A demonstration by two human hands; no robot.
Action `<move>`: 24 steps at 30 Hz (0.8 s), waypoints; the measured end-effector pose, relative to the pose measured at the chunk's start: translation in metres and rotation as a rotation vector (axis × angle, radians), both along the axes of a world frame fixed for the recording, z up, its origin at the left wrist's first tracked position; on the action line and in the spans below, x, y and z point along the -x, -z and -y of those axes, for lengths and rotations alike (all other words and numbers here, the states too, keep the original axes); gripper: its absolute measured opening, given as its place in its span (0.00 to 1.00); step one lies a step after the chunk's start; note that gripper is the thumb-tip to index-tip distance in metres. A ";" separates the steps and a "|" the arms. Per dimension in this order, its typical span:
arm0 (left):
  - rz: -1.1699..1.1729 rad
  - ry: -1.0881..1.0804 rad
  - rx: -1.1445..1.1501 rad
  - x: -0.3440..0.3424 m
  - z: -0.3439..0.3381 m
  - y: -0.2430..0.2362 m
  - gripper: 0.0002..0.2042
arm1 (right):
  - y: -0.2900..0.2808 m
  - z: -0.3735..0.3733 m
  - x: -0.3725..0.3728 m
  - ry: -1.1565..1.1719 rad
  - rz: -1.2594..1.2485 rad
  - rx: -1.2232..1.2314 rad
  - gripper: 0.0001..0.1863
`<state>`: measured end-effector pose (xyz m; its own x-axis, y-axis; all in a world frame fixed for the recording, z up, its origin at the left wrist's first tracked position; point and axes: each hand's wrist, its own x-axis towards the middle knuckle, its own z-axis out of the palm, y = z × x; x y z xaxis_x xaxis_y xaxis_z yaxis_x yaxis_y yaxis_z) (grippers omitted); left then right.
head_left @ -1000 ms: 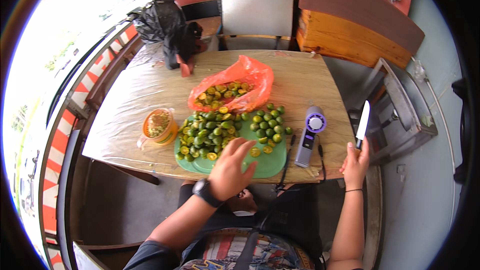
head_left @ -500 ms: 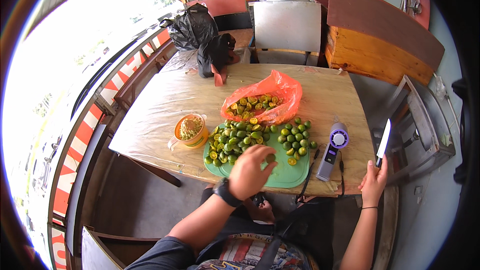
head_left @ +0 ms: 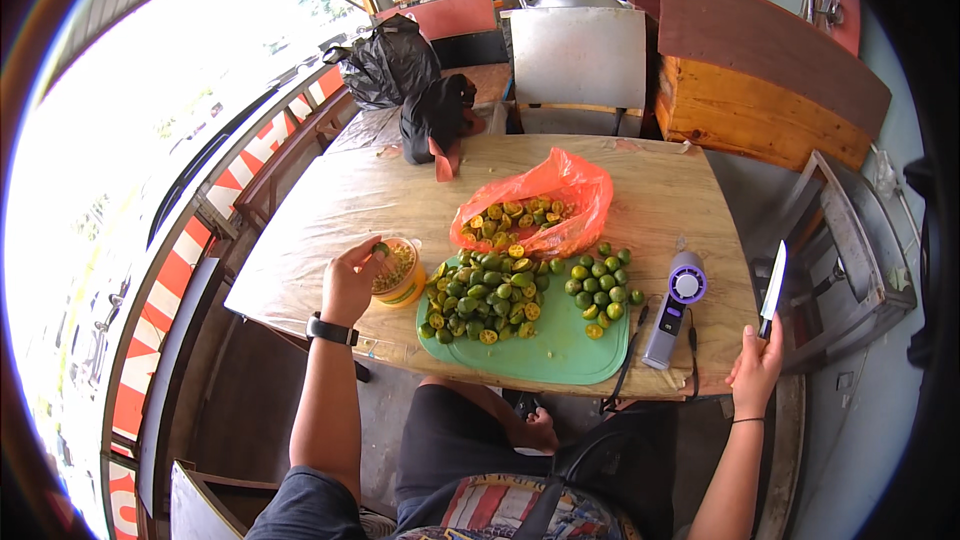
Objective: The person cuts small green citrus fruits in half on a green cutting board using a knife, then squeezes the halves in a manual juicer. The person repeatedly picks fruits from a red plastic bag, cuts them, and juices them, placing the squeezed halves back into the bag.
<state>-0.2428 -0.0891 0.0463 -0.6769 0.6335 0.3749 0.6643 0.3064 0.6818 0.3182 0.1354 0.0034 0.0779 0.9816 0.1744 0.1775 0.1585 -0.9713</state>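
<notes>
Bag (head_left: 588,187) of citrus halves (head_left: 519,213), cup (head_left: 410,292) of pulp (head_left: 402,264)

A single wide fisheye camera on the person's head looks down and forward from close above the near edge of the table (head_left: 660,200), with the wearer's lap (head_left: 455,440) toward the bottom, a chair (head_left: 578,55) farther off at the top, and straight edges bending toward a dark round rim.

Left hand (head_left: 347,290): previously above the green cutting board (head_left: 560,365); now left of it, at the citrus juicer (head_left: 406,294).
Calamansi half (head_left: 381,249): a second ago on the board; now pinched in the left fingertips, left of it.
Board's near part: previously covered by the hand, now exposed.
</notes>
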 end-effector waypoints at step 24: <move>-0.369 0.083 0.322 -0.003 0.001 -0.047 0.13 | -0.003 0.001 0.000 -0.004 0.020 -0.001 0.30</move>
<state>-0.2394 -0.0899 0.0934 -0.4784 0.8024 0.3567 0.8746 0.3989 0.2756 0.3182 0.1348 0.0061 0.0701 0.9818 0.1765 0.1967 0.1599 -0.9673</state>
